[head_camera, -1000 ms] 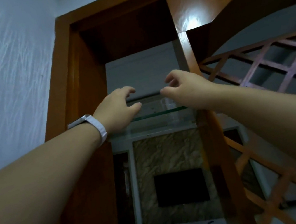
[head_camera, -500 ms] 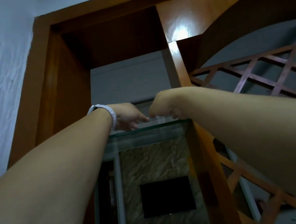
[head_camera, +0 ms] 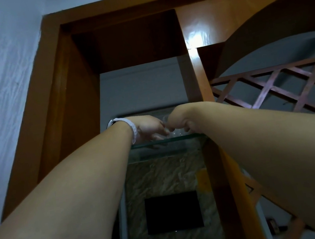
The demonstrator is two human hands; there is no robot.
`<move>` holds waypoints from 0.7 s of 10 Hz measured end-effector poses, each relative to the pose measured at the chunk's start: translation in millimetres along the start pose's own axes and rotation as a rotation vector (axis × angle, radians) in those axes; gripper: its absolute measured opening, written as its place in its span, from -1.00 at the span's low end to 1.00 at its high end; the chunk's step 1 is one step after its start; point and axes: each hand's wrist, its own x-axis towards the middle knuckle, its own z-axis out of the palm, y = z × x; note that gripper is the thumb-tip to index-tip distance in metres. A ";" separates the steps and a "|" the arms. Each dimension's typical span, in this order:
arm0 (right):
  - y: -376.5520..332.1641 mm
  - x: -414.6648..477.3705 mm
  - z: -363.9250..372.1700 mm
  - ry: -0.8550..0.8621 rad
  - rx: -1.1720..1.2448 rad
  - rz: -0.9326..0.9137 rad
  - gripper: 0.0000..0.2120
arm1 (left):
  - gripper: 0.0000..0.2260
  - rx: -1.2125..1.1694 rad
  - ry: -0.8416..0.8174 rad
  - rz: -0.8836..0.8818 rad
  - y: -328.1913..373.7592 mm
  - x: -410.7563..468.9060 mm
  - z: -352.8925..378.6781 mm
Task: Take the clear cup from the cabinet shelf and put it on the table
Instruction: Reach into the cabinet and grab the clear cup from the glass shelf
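The clear cup (head_camera: 165, 118) stands on the glass shelf (head_camera: 164, 141) of the wooden cabinet, seen from below. Only a sliver of it shows between my hands. My left hand (head_camera: 149, 127), with a white band on its wrist, curls around the cup from the left. From the right, my right hand (head_camera: 179, 121) curls around it too. Both hands' fingers meet at the cup and hide most of it. Both arms reach up over the shelf's front edge.
Wooden cabinet frame (head_camera: 63, 105) rises on the left and a wooden post (head_camera: 200, 83) stands just right of the shelf. A wooden lattice (head_camera: 283, 87) fills the right. Through the glass below I see a marbled wall and a dark screen (head_camera: 173, 212).
My hands were open and apart in front of the shelf. They have reached in over the glass and closed together around the cup. The view has tilted upward.
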 end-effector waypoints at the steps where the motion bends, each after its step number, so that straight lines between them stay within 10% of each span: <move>1: 0.7 -6.6 -1.4 0.033 0.102 0.032 -0.55 | -0.79 -0.029 0.037 0.007 -1.0 -2.0 -1.0; 7: 10.1 -24.1 -0.5 0.158 0.646 -0.053 -0.76 | -0.79 -0.253 0.296 0.194 10.0 -78.7 8.7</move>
